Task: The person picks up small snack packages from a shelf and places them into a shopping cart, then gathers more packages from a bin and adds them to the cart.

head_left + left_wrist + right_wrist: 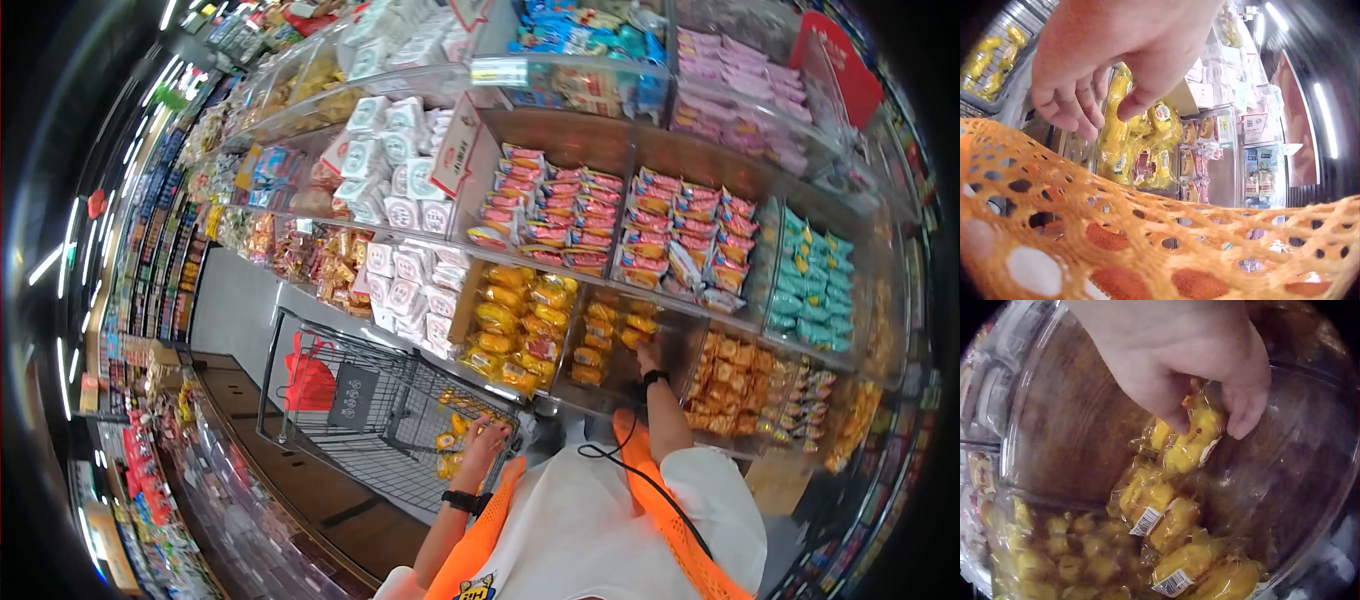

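Observation:
My right hand (648,352) reaches into a clear plastic bin (668,372) on the lower shelf. In the right wrist view this hand (1207,422) grips a yellow wrapped snack packet (1186,453) between curled fingers and thumb, above a pile of the same packets (1191,562). My left hand (487,438) hovers at the near rim of a wire shopping cart (380,425), where a few yellow packets (446,441) lie. Seen in the left wrist view, the left hand (1100,103) hangs with loosely curled fingers and holds nothing.
Shelves of clear bins hold red-orange packets (560,210), white packets (400,170) and teal packets (815,280). A neighbouring bin of yellow packets (520,320) is to the left. An orange mesh vest (1147,250) fills the lower left wrist view. A red bag (310,380) hangs at the cart.

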Motion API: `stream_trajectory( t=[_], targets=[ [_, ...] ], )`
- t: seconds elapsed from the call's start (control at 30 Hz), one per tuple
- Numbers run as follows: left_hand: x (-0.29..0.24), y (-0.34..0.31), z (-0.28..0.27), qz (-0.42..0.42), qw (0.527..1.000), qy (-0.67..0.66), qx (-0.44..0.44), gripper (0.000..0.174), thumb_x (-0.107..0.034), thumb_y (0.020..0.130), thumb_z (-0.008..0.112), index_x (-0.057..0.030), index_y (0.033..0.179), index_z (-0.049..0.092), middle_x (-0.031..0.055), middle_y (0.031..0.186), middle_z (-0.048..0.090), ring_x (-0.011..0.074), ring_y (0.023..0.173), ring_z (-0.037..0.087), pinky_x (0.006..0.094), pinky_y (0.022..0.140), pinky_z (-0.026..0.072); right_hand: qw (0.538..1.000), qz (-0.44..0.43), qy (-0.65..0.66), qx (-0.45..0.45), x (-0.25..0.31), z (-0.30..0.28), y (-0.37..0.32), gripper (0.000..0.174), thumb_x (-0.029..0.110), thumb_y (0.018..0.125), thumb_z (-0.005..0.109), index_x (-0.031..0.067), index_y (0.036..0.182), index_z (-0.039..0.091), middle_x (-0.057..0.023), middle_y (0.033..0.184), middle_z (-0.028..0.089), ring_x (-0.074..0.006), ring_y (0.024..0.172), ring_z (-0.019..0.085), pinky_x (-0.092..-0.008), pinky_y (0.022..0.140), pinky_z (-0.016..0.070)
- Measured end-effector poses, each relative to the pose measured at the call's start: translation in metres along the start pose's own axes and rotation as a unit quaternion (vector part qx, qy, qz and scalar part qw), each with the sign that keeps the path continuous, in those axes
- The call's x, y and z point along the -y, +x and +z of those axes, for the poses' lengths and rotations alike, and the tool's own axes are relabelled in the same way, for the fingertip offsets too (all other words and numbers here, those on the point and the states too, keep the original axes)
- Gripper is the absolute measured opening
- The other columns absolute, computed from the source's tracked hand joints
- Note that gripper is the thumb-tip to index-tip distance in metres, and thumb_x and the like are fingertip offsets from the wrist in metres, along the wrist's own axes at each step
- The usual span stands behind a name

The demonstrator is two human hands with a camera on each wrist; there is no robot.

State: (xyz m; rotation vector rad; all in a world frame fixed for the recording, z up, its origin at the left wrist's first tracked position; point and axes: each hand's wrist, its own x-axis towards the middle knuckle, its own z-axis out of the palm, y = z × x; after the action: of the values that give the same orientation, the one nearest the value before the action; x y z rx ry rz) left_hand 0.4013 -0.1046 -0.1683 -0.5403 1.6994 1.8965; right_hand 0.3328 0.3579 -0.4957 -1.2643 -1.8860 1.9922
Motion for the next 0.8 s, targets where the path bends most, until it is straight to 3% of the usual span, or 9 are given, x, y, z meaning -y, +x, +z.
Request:
stream_trajectory(
  t=[0.03,0.1,0.27,0.33,0.37,0.63,0.73,0.77,0.8],
  targets=[
    [0.008,0.003,-0.005,0.023,1.0,0.004,0.009,0.04,-0.018,0.092,0.063,-0.017,0.127,0.042,0.0092,0.12,0.062,0.0209,0.107,0.063,0.037,0.084,0.0466,0.999,0.022,-0.038,-0.017,-0.004,0.0,0.004,0.069,0.016,0.087,0.069,0.016,0.146,0.034,-0.0061,0.124,0.055,-0.0226,0.104,0.055,-0.0432,0.078,0.0486],
    [-0.038,-0.014,0.021,-0.1,0.986,-0.123,-0.052,0.04,-0.017,0.092,0.063,-0.0163,0.127,0.042,0.0092,0.119,0.062,0.0207,0.107,0.063,0.0364,0.084,0.0472,0.989,0.067,-0.118,-0.052,-0.015,-0.001,0.022,0.07,0.019,0.089,0.068,0.0162,0.148,0.032,-0.0059,0.124,0.056,-0.023,0.103,0.056,-0.0405,0.076,0.0497],
    [-0.018,-0.01,-0.015,-0.047,0.988,-0.144,-0.025,0.04,-0.02,0.092,0.063,-0.0125,0.127,0.045,0.0093,0.11,0.063,0.0264,0.1,0.066,0.0373,0.081,0.055,0.98,0.196,-0.044,0.017,0.099,-0.008,-0.027,0.07,0.035,0.088,0.069,0.0171,0.146,0.035,-0.0071,0.125,0.053,-0.0214,0.101,0.056,-0.0392,0.077,0.0529],
    [-0.048,-0.03,-0.037,0.019,0.997,-0.07,0.038,0.028,-0.021,0.093,0.062,-0.0114,0.117,0.052,0.0041,0.107,0.062,0.0172,0.095,0.065,0.0318,0.083,0.054,0.969,0.244,0.023,0.014,0.101,-0.025,-0.055,0.067,0.037,0.085,0.072,0.017,0.141,0.041,-0.0078,0.12,0.054,-0.0207,0.097,0.057,-0.0377,0.075,0.0541],
    [-0.072,-0.046,-0.034,-0.005,0.996,-0.075,-0.038,0.023,-0.02,0.094,0.06,-0.0101,0.115,0.054,0.0026,0.108,0.062,0.0151,0.094,0.065,0.0312,0.077,0.0536,0.963,0.259,0.078,0.006,0.105,-0.027,-0.065,0.064,0.037,0.083,0.075,0.0168,0.136,0.046,-0.0084,0.114,0.056,-0.0204,0.092,0.058,-0.0359,0.072,0.0547],
    [0.014,-0.036,-0.151,-0.144,0.956,-0.146,-0.209,0.038,-0.024,0.096,0.055,-0.0146,0.132,0.046,0.0054,0.12,0.062,0.0183,0.109,0.061,0.0349,0.085,0.0494,0.943,0.322,-0.046,0.066,0.092,-0.045,-0.042,0.02,0.018,0.087,0.073,0.0145,0.103,0.063,-0.0021,0.085,0.055,-0.0135,0.072,0.055,-0.0253,0.06,0.0501],
    [0.055,-0.058,-0.161,-0.152,0.959,-0.145,-0.19,0.041,-0.031,0.097,0.054,-0.0162,0.134,0.045,0.0051,0.122,0.06,0.0194,0.113,0.061,0.0353,0.088,0.0479,0.979,0.184,-0.059,0.072,0.0,-0.089,0.004,0.015,0.017,0.085,0.074,0.0155,0.096,0.064,0.0013,0.073,0.058,-0.0103,0.059,0.054,-0.0255,0.05,0.0437],
    [0.061,-0.064,-0.159,-0.15,0.961,-0.155,-0.176,0.041,-0.032,0.097,0.054,-0.0161,0.133,0.046,0.0049,0.123,0.06,0.0197,0.114,0.06,0.0355,0.089,0.0472,0.975,0.138,0.007,0.176,-0.025,-0.111,0.019,0.013,0.014,0.084,0.073,0.0151,0.094,0.064,0.003,0.069,0.056,-0.0093,0.055,0.05,-0.0254,0.047,0.0399],
    [0.064,-0.066,-0.156,-0.173,0.954,-0.158,-0.187,0.041,-0.033,0.096,0.055,-0.0158,0.132,0.046,0.0049,0.124,0.059,0.0203,0.115,0.059,0.036,0.091,0.0464,0.966,0.238,-0.09,0.056,0.066,-0.078,-0.036,0.012,0.021,0.09,0.066,0.0168,0.101,0.064,-0.0004,0.084,0.057,-0.0148,0.076,0.054,-0.0341,0.061,0.0463]
  ],
)
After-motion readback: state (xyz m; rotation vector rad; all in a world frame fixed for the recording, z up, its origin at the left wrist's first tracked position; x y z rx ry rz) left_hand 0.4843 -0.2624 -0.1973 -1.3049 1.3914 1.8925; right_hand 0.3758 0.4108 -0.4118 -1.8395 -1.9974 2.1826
